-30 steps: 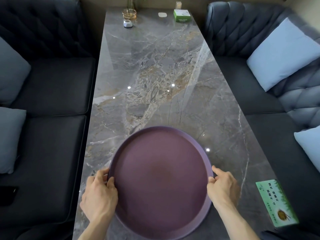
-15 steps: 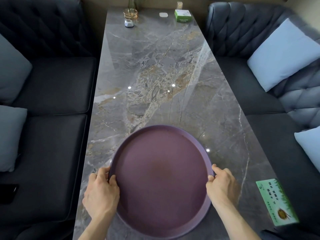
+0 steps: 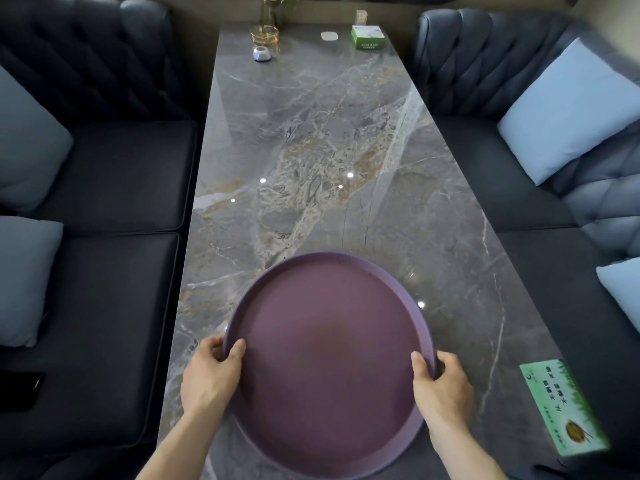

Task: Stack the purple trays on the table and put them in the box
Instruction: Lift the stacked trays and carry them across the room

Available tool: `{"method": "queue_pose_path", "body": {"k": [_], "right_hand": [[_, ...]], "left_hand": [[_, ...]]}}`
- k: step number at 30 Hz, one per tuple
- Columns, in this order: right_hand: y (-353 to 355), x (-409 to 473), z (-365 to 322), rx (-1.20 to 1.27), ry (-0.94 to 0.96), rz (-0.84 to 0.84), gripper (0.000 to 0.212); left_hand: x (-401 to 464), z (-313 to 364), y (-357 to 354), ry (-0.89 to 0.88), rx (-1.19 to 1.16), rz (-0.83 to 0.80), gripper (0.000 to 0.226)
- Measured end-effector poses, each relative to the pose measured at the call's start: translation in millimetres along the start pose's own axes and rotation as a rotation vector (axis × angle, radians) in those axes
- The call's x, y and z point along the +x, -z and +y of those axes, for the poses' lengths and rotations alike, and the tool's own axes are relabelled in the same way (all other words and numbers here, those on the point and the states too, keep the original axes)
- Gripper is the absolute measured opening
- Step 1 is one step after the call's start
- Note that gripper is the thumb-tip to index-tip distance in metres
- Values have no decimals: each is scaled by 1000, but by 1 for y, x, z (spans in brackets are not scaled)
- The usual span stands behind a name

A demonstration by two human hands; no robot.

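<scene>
Left hand (image 3: 210, 375) and right hand (image 3: 441, 386) clamp opposite rims of a round purple tray (image 3: 329, 362), thumbs hooked inside, at the near end of a grey marble table (image 3: 332, 161). Whether further trays lie beneath is unclear. A green card (image 3: 562, 407) sits at the table's right edge.

My thumbs are now hooked over the purple tray (image 3: 329, 362) rim onto its inner face, where before they lay along the outside edge. My left hand (image 3: 209, 374) and right hand (image 3: 443, 389) now clamp the rim, fingers underneath. Tray's near side seems slightly raised; hard to tell.
</scene>
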State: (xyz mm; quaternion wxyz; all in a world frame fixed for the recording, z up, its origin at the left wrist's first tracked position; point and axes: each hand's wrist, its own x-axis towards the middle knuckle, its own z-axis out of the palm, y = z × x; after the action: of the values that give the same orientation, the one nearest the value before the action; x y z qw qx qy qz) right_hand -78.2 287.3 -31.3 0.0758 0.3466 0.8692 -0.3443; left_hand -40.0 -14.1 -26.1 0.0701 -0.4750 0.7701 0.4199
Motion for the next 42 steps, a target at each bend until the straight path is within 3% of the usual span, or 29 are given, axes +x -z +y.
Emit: {"method": "queue_pose_path", "body": {"k": [3,8,13,19,23,31,42], "right_hand": [[1,-2,-4,90,-23,-7,47],[20,3,-36,316,67,-104,24],[55,-5,-110,475,187,-188,33],[124,-49,-213,495,355,-138,52],[167,-79,-263,503,476,-105,21],[228,-119,-329,598,598,-62,59],[278,-114,-318,658,585,24,61]], "left_hand": [[0,5,0,28,-54,4,34],[-10,31,20,-66,-343,-34,19],[-18,90,71,-239,-468,-28,33],[-46,171,162,-468,-601,3,55],[-71,215,221,-538,-681,54,52],[-107,261,288,-590,-783,63,46],[-144,284,282,-585,-758,14,50]]}}
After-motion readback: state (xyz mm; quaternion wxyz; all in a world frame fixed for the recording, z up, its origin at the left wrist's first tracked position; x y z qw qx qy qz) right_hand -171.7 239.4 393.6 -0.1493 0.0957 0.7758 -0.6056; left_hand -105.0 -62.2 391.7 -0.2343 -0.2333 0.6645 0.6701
